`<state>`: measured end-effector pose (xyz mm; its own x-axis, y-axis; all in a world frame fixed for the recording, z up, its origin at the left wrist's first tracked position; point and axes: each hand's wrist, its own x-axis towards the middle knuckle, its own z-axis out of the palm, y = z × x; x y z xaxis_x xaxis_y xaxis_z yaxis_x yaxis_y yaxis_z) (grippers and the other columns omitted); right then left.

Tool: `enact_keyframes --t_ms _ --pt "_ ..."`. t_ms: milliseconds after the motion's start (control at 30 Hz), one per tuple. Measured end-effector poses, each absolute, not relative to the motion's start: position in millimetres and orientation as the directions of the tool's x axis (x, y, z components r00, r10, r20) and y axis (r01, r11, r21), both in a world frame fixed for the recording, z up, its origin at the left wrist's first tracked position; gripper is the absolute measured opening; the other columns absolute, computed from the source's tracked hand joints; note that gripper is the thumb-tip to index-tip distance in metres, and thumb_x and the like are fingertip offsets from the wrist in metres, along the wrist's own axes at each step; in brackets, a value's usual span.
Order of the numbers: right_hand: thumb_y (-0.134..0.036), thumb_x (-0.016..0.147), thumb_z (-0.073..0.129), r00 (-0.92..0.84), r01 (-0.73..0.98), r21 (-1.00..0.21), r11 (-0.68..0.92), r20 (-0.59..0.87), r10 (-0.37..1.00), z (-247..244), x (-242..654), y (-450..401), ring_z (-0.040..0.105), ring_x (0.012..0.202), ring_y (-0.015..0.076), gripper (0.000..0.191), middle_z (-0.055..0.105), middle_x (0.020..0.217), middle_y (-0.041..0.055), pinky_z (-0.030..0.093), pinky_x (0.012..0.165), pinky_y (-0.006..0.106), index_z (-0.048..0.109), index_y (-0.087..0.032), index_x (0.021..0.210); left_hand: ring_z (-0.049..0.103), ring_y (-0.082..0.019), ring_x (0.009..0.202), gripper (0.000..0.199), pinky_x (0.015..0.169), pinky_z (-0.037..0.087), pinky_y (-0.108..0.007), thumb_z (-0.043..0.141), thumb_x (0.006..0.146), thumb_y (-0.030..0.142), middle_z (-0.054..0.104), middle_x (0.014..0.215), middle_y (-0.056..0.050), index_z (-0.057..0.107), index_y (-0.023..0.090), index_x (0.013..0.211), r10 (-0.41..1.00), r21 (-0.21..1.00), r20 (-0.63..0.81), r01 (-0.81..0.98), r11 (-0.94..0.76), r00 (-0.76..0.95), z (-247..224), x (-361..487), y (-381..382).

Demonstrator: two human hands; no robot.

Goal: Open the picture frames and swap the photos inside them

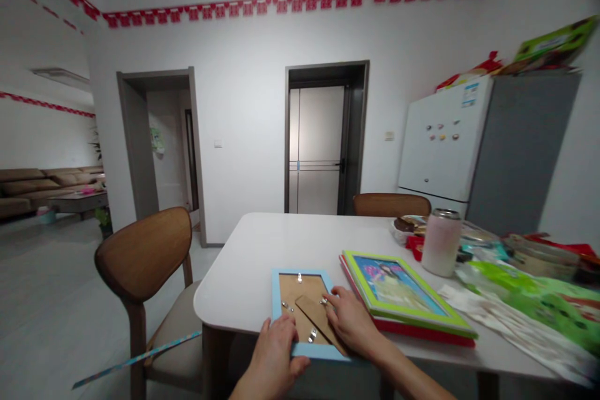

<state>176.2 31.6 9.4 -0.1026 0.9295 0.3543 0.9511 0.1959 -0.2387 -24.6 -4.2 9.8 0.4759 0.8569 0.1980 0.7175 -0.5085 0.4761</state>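
Observation:
A light blue picture frame [275, 290] lies face down at the table's near edge. Its brown backing board [290, 287] shows, with a slanting stand leg [312, 315] and small metal turn clips [312, 334] around the sides. My left hand [279, 350] grips the frame's lower left corner, fingers curled over the side and thumb near the bottom edge. At the right side, the bent fingers of my right hand [349, 322] are closed at a metal clip [324, 301]; the hand covers part of the frame and leg.
Right of the frame, a green picture frame [412, 319] rests on a red one [398, 325]. Beyond stand a pink-white tumbler [442, 244], a green package [539, 306] and crumpled white cloth [497, 322]. A wooden chair [145, 256] stands left of the white table [262, 237].

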Motion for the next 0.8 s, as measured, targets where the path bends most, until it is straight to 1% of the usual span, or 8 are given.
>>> enact_keyframes --t_ms 67,133,233,400,467,567,667,800 --pt "-0.022 0.075 0.034 -0.091 0.967 -0.197 0.162 0.329 0.94 8.3 177.0 40.4 0.049 0.084 0.0185 0.029 0.054 0.091 0.0101 0.035 0.077 0.028 0.061 -0.016 0.084 0.044 -0.02 0.102 0.03 0.092 0.027 -0.032 0.055 0.067 0.03 0.054 0.104 -0.004 0.051 0.02 0.095 0.86 0.467 0.212 0.725 -0.507 0.465 13.0 -24.9 -4.7" --pt "-0.021 0.076 0.032 -0.098 0.967 -0.194 0.165 0.314 0.944 6.7 177.1 44.5 0.049 0.08 0.017 0.029 0.054 0.087 0.0093 0.035 0.076 0.027 0.061 -0.015 0.076 0.048 -0.019 0.091 0.03 0.084 0.033 -0.029 0.055 0.066 0.031 0.056 0.097 -0.003 0.051 0.02 0.094 0.865 0.45 0.215 0.739 -0.5 0.454 16.8 -24.8 -5.9" --pt "-0.021 0.077 0.03 -0.134 0.957 -0.207 0.203 0.308 0.942 5.6 176.6 43.2 0.049 0.079 0.0154 0.032 0.053 0.082 0.009 0.034 0.076 0.025 0.06 -0.014 0.07 0.049 -0.019 0.088 0.029 0.08 0.035 -0.028 0.054 0.067 0.031 0.056 0.095 -0.003 0.051 0.019 0.093 0.87 0.444 0.227 0.749 -0.492 0.438 20.3 -24.4 -8.1" --pt "-0.023 0.077 0.031 -0.153 0.959 -0.19 0.21 0.277 0.949 8.8 176.3 37.3 0.051 0.076 0.0157 0.032 0.055 0.082 0.0096 0.035 0.074 0.025 0.061 -0.014 0.069 0.049 -0.02 0.092 0.03 0.083 0.035 -0.029 0.056 0.066 0.031 0.056 0.099 -0.004 0.052 0.018 0.093 0.873 0.477 0.22 0.732 -0.486 0.436 19.7 -26.2 -11.8" --pt "-0.024 0.077 0.034 -0.168 0.959 -0.171 0.228 0.308 0.937 11.2 174.0 40.4 0.051 0.081 0.017 0.029 0.057 0.085 0.0095 0.034 0.075 0.026 0.061 -0.015 0.077 0.047 -0.022 0.098 0.037 0.087 0.033 -0.03 0.057 0.065 0.031 0.054 0.105 -0.006 0.051 0.017 0.098 0.881 0.49 0.194 0.735 -0.468 0.432 19.2 -26.8 -13.7" --pt "-0.025 0.077 0.036 -0.129 0.949 -0.233 0.213 0.329 0.935 14.3 164.2 54.3 0.051 0.085 0.0169 0.028 0.06 0.089 0.0083 0.034 0.075 0.025 0.062 -0.018 0.084 0.04 -0.024 0.109 0.051 0.095 0.026 -0.032 0.058 0.064 0.029 0.047 0.118 -0.01 0.046 0.014 0.111 0.891 0.511 0.131 0.741 -0.436 0.434 18.6 -26.7 -16.0" --pt "-0.026 0.077 0.037 -0.063 0.938 -0.308 0.161 0.304 0.951 15.0 149.1 74.4 0.054 0.078 0.0155 0.028 0.063 0.083 0.0081 0.035 0.07 0.023 0.064 -0.018 0.078 0.036 -0.025 0.114 0.054 0.098 0.023 -0.033 0.059 0.063 0.028 0.043 0.123 -0.012 0.045 0.013 0.114 0.884 0.517 0.098 0.736 -0.437 0.456 17.2 -25.9 -16.0" --pt "-0.024 0.074 0.042 -0.01 0.934 -0.339 0.115 0.298 0.955 10.4 132.4 96.9 0.055 0.071 0.0145 0.025 0.065 0.078 0.0092 0.035 0.064 0.022 0.065 -0.016 0.069 0.035 -0.024 0.115 0.058 0.099 0.022 -0.034 0.06 0.062 0.028 0.043 0.124 -0.011 0.044 0.014 0.116 0.876 0.506 0.069 0.74 -0.443 0.477 12.7 -25.6 -13.0"
